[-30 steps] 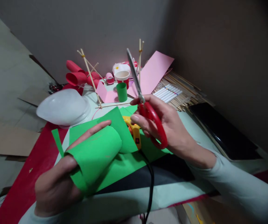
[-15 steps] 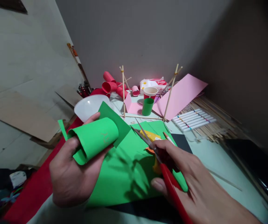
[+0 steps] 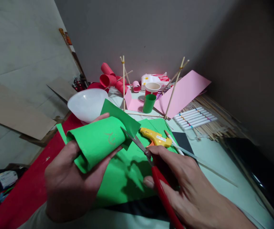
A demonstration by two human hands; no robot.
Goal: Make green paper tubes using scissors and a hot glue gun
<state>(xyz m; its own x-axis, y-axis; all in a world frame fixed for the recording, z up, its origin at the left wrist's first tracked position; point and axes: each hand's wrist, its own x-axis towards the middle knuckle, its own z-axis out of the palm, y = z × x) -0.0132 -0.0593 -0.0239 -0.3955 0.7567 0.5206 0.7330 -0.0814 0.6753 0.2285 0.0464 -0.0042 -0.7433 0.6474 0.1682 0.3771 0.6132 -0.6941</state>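
Note:
My left hand (image 3: pixel 72 181) is closed around a bright green paper tube (image 3: pixel 96 140), its thumb inside the near opening. A flat square of green paper (image 3: pixel 121 117) stands at the tube's far end. In my right hand (image 3: pixel 182 178) are red-handled scissors (image 3: pixel 162 187), their blades at the tube's far rim, against the green square. Whether the blades have paper between them I cannot tell. Beneath both hands lie green paper sheets (image 3: pixel 115 187). Just beyond the right hand rests a yellow glue gun (image 3: pixel 157 137) with a long glue stick at its back, beside a pencil (image 3: pixel 172 140).
A stick frame (image 3: pixel 124 82) stands at the back around a small green cup (image 3: pixel 149 103) and a paper cup (image 3: pixel 152 87). Red paper tubes (image 3: pixel 107 80) and a white bowl (image 3: pixel 86 103) are at left. Markers (image 3: pixel 195 117), sticks and a black flat object (image 3: pixel 249 171) lie right.
The scissors have moved left, from apart to the tube's far rim, and their blades have closed in. The glue gun shows more fully now. The whole view has shifted slightly.

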